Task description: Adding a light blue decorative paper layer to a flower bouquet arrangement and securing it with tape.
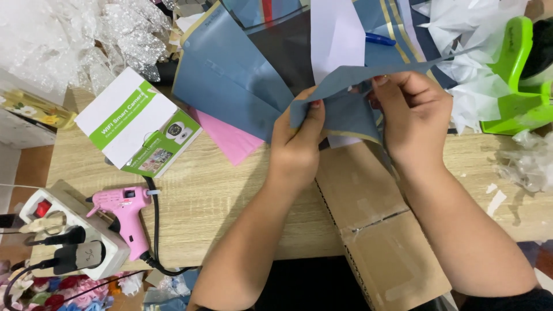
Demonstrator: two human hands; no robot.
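A slate-blue sheet of wrapping paper (345, 109) is pinched shut between the fingers of the left hand (299, 141) and right hand (412, 112) — apparently mid-fold — so a firm crease between the fingertips seems called for.

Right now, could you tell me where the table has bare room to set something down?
Bare wood lies between the glue gun and the left hand, below the pink paper. The cardboard is flat too. The back is crowded with blue sheets.

Bare table (230, 196) opens at seven o'clock of my left hand (296, 141); glue gun (124, 216) and box (138, 126) block nine.
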